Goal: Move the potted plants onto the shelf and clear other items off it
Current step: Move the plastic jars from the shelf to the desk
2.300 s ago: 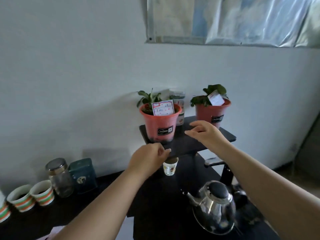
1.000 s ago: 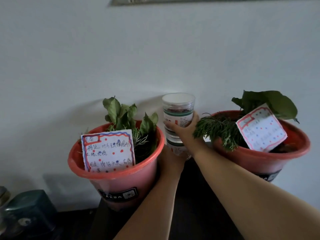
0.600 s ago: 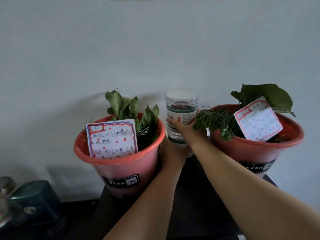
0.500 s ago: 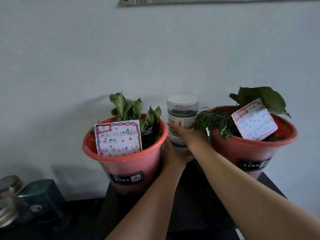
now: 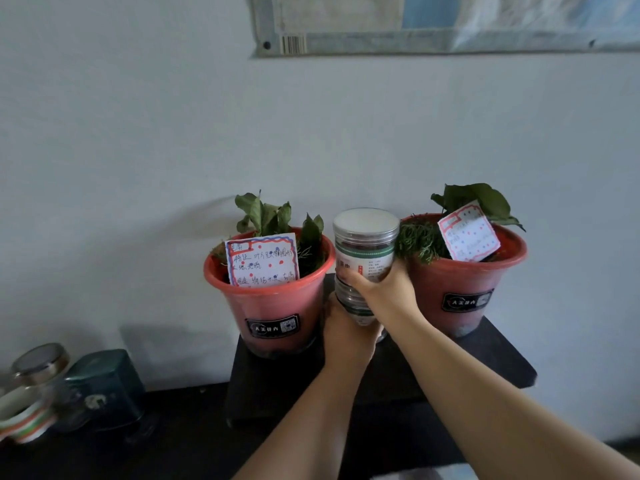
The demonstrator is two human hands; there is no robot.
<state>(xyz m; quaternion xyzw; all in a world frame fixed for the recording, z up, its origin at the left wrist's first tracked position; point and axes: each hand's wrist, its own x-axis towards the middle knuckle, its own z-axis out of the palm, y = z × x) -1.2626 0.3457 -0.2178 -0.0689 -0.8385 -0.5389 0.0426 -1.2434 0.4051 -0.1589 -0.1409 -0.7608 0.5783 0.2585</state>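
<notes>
right hand (image 5: 384, 292) wraps the upper clear plastic jar (image 5: 365, 245), left hand (image 5: 341, 336) grips the lower one (image 5: 353, 303). i'd lift both straight up, clear of the red plastic pots (image 5: 273, 303).

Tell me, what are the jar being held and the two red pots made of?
The jar looks like clear plastic: its dark contents show through a ribbed wall under a pale lid. The left pot and right pot look like thin moulded plastic with a dull sheen and rolled rims, though glazed clay cannot be ruled out.
</notes>
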